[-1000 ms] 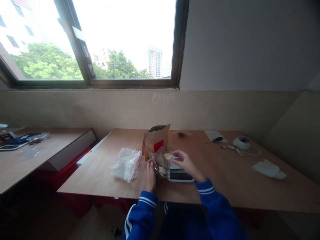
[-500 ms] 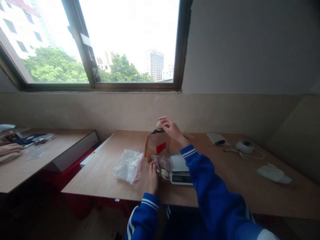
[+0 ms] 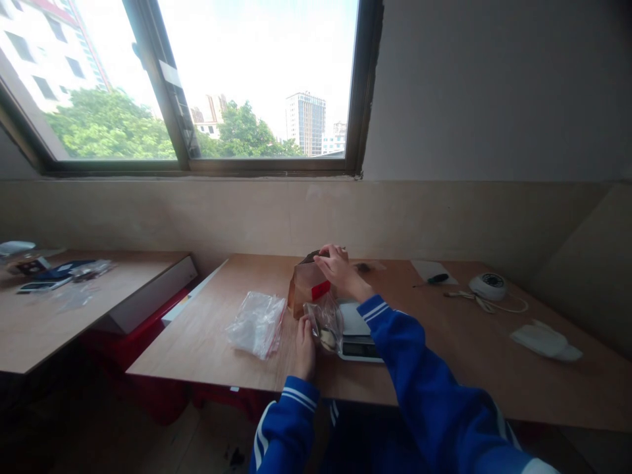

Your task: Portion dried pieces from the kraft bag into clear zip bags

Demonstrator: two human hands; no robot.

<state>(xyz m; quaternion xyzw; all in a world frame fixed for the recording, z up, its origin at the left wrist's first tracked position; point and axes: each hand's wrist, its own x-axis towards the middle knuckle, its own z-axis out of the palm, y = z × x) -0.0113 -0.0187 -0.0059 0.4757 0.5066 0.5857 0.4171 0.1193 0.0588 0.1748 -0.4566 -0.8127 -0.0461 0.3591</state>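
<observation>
A brown paper bag (image 3: 299,296) with a red label stands upright on the table, its mouth open. At that mouth is my right hand (image 3: 338,270), fingers apart, with no pale piece visible in it. My left hand (image 3: 305,349) grips the edge of a clear plastic bag (image 3: 330,316) just in front of the paper bag. Pale, roundish pieces (image 3: 326,339) lie inside the clear bag; their kind is unclear. Right beside it sits a white digital scale (image 3: 358,352), partly covered by my right sleeve. What the paper bag contains is hidden.
A stack of clear zip bags (image 3: 257,326) lies left on the table (image 3: 197,349). To the right are a green-handled screwdriver (image 3: 437,279) on paper, a white dome-shaped device (image 3: 488,287) with a cable, and a white packet (image 3: 546,342). Another table (image 3: 44,329) with items stands left.
The pale piece my right hand held above the paper bag is no longer visible. That hand has lowered slightly at the bag's mouth. A co-worker's hand has left the view at far left.
</observation>
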